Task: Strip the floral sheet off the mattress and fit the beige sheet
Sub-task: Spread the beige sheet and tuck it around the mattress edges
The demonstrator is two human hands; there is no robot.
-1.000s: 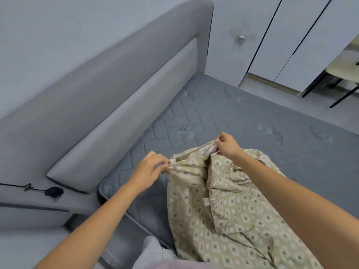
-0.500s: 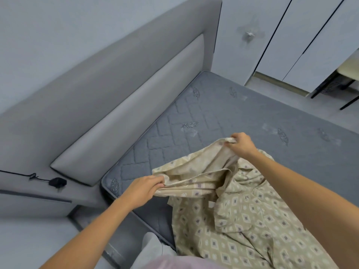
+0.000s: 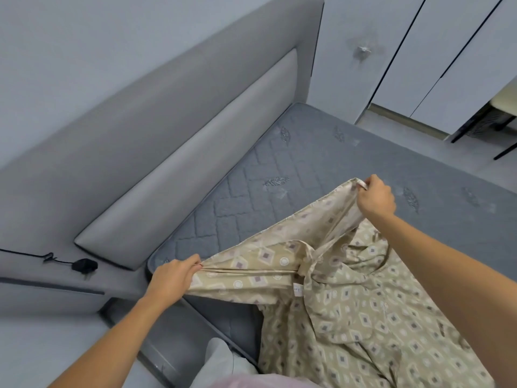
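Both hands, the left hand [image 3: 174, 278] and the right hand [image 3: 376, 198] spread apart, pinch the hem of the beige sheet [image 3: 349, 317] heaped on the bare mattress [image 3: 307, 169], light, limp cloth probably best gripped at its corners.

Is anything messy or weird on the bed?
The beige sheet is bunched in a crumpled heap on the bare mattress, not spread out. The left hand and right hand pinch its edge.
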